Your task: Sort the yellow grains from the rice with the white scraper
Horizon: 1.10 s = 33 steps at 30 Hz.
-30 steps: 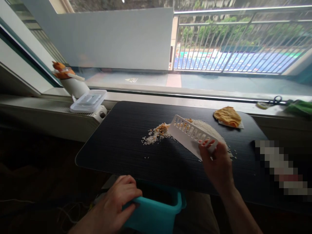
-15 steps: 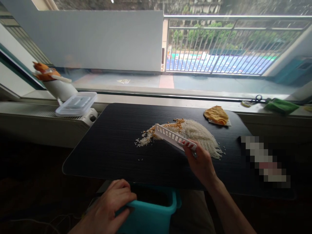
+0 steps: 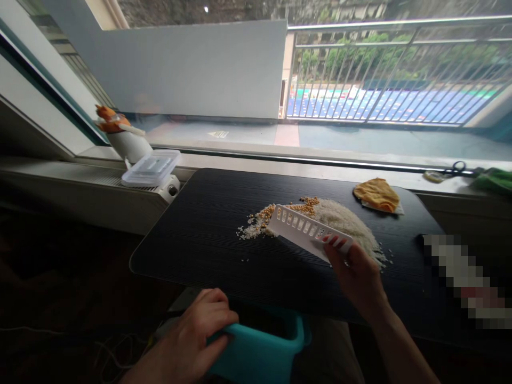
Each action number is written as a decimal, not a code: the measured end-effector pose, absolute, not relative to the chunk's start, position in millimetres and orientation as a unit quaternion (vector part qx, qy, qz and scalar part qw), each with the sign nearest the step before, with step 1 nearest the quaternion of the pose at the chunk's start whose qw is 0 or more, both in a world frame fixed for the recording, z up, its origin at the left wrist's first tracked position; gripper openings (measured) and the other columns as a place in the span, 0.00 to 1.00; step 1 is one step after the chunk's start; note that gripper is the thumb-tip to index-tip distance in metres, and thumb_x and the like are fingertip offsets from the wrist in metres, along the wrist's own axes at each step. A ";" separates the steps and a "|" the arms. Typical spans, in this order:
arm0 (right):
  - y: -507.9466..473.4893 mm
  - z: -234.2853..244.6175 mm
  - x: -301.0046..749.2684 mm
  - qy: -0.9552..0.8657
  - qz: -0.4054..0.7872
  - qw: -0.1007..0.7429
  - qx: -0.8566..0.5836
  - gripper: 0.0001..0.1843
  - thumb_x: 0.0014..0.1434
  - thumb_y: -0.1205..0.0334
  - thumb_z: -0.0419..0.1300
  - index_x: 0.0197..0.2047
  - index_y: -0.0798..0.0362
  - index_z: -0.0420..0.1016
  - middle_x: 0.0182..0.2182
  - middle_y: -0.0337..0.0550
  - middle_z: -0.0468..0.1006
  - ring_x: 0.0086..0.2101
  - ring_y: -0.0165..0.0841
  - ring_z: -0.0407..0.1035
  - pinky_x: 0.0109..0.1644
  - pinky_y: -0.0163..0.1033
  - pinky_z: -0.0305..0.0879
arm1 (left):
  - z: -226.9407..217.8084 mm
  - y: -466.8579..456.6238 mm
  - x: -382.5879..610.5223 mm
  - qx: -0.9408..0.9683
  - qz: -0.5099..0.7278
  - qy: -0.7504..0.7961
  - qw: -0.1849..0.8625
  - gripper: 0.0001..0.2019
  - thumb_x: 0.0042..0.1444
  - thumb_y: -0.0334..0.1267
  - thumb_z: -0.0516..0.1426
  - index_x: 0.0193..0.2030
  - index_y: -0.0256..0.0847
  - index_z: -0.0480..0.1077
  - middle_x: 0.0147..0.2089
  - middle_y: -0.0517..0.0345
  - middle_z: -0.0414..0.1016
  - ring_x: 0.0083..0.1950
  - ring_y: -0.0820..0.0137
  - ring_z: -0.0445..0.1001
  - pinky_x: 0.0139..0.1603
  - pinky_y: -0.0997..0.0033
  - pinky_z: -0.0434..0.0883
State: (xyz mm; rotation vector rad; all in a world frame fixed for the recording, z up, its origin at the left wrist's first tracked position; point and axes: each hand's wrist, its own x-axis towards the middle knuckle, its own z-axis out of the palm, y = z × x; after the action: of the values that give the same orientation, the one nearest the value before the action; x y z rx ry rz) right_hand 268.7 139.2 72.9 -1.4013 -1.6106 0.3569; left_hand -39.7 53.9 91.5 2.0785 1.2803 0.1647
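My right hand (image 3: 358, 269) is closed around the near end of a white slotted plastic strip (image 3: 306, 242), its fingertips showing through the slots. The strip slants across the front of a heap of white rice (image 3: 344, 218), its far end by some yellow soybeans (image 3: 310, 204). Rice mixed with soybeans (image 3: 256, 221) lies just left of that end. Below the table edge, my left hand (image 3: 206, 322) grips the rim of a turquoise plastic bin (image 3: 264, 346). The inside of the bin is dark, so its contents cannot be made out.
On the black table (image 3: 188, 240), a folded yellow cloth (image 3: 378, 194) lies at the back right. A clear plastic lid or box (image 3: 152, 168) rests on the radiator (image 3: 96, 184) at left. Scissors (image 3: 456, 168) and a green cloth (image 3: 494, 181) are on the windowsill. Cables hang at lower left.
The whole view has swung left, so things appear further right. The strip has tilted, showing more of its flat face. My left hand keeps its hold on the bin rim.
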 end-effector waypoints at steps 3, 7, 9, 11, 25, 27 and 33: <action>140.1 73.3 267.9 -0.654 0.150 0.471 -0.573 0.06 0.58 0.61 0.59 0.38 0.51 0.75 0.30 0.41 0.81 0.30 0.33 0.76 0.34 0.36 0.72 | 89.0 53.3 -42.1 0.802 0.070 0.487 0.338 0.15 0.53 0.22 0.53 0.42 0.43 0.72 0.43 0.60 0.76 0.54 0.64 0.67 0.59 0.65 0.62; 142.3 75.5 266.5 -0.658 0.147 0.473 -0.567 0.06 0.58 0.61 0.59 0.38 0.51 0.75 0.30 0.41 0.81 0.30 0.33 0.76 0.34 0.36 0.72 | 87.8 52.1 -42.7 0.805 0.084 0.483 0.333 0.16 0.52 0.21 0.53 0.43 0.43 0.72 0.43 0.60 0.76 0.54 0.64 0.66 0.60 0.64 0.61; 141.7 77.0 266.5 -0.666 0.156 0.463 -0.563 0.06 0.58 0.61 0.59 0.38 0.51 0.75 0.29 0.40 0.81 0.29 0.32 0.75 0.33 0.35 0.72 | 88.2 51.9 -42.4 0.805 0.086 0.484 0.333 0.16 0.52 0.21 0.53 0.42 0.43 0.72 0.43 0.60 0.76 0.54 0.64 0.66 0.60 0.65 0.61; 139.9 78.3 266.7 -0.669 0.165 0.455 -0.564 0.06 0.59 0.60 0.59 0.38 0.50 0.75 0.29 0.40 0.81 0.28 0.32 0.75 0.32 0.35 0.71 | 88.7 52.0 -42.2 0.805 0.085 0.481 0.336 0.15 0.53 0.21 0.53 0.41 0.43 0.72 0.42 0.60 0.76 0.53 0.64 0.67 0.59 0.64 0.61; 133.1 79.8 262.3 -0.678 0.196 0.441 -0.554 0.05 0.60 0.61 0.58 0.39 0.49 0.75 0.29 0.37 0.80 0.28 0.28 0.74 0.32 0.30 0.69 | 89.9 50.5 -46.0 0.797 0.092 0.491 0.339 0.15 0.53 0.21 0.54 0.42 0.43 0.72 0.43 0.60 0.75 0.54 0.64 0.65 0.57 0.67 0.63; 130.1 80.0 263.9 -0.674 0.196 0.441 -0.559 0.06 0.60 0.61 0.59 0.40 0.48 0.75 0.31 0.37 0.81 0.29 0.29 0.74 0.33 0.31 0.70 | 91.5 51.9 -45.6 0.797 0.086 0.491 0.341 0.13 0.53 0.22 0.54 0.41 0.42 0.72 0.42 0.60 0.75 0.53 0.65 0.66 0.56 0.68 0.64; 126.1 80.9 262.4 -0.686 0.234 0.428 -0.540 0.06 0.61 0.61 0.57 0.40 0.49 0.76 0.30 0.38 0.80 0.28 0.29 0.73 0.32 0.31 0.69 | 88.0 51.2 -48.9 0.802 0.095 0.491 0.327 0.14 0.54 0.23 0.54 0.42 0.43 0.72 0.41 0.59 0.75 0.53 0.65 0.66 0.55 0.68 0.65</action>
State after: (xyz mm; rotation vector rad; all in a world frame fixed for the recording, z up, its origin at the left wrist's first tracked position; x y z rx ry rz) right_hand 262.4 126.1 80.9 -1.3493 -1.7126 0.5854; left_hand -48.9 51.2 88.0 2.0995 1.2869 0.2481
